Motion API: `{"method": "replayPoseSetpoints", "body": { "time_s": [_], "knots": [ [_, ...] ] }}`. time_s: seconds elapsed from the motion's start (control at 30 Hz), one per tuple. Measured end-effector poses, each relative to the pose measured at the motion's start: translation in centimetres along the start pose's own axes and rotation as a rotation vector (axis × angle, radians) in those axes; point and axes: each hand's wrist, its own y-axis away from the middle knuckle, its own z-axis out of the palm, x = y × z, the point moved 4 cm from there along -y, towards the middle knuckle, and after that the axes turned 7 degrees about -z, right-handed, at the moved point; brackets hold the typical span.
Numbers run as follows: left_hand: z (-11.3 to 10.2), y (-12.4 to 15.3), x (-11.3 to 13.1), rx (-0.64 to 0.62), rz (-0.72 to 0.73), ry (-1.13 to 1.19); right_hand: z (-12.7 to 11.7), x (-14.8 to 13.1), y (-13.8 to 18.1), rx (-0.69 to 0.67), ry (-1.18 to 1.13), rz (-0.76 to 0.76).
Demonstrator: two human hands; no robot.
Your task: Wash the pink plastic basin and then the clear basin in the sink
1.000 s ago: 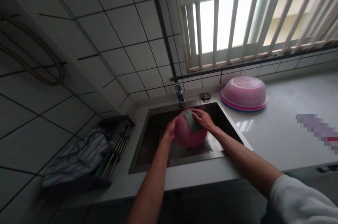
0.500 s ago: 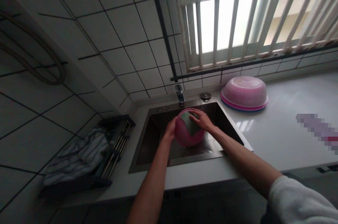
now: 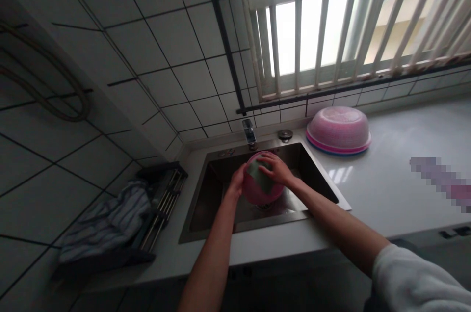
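Left hand clamped on the left rim of a pink bowl, held on edge inside the sink. Right hand pressed flat over a green scouring cloth, pinned against the bowl's upper face. Bowl positioned over the drain, below the tap. Judged light, stiff plastic, probably wet and slippery; best gripped at the rim, as on the left. Cloth judged soft and pliable, held by palm pressure.

Count: one bowl in hand; one cloth; one sink; one tap. On the surface to the right, one inverted pink basin stack, apparently more than one nested piece, exact number not determinable. One dish rack left of the sink, with one striped towel draped across it.
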Motion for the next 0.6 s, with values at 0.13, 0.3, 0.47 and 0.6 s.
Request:
{"method": "replayPoseSetpoints", "body": {
  "time_s": [0.13,0.3,0.47,0.6],
  "knots": [
    [0.2,0.1,-0.2,-0.049,0.053,-0.087,-1.1,3.3,0.3,0.088,-0.091,0.17],
    [0.6,0.0,0.5,-0.048,0.202,-0.357,0.3,3.0,0.2,0.009,0.006,0.098],
    [-0.5,-0.3,2.3,0.138,0.288,-0.518,2.9,-0.4,0.5,-0.18,0.099,-0.095],
    [-1.2,0.0,2.0,0.132,0.215,-0.545,4.3,-3.7,0.9,-0.314,0.107,-0.331]
  ]
}}
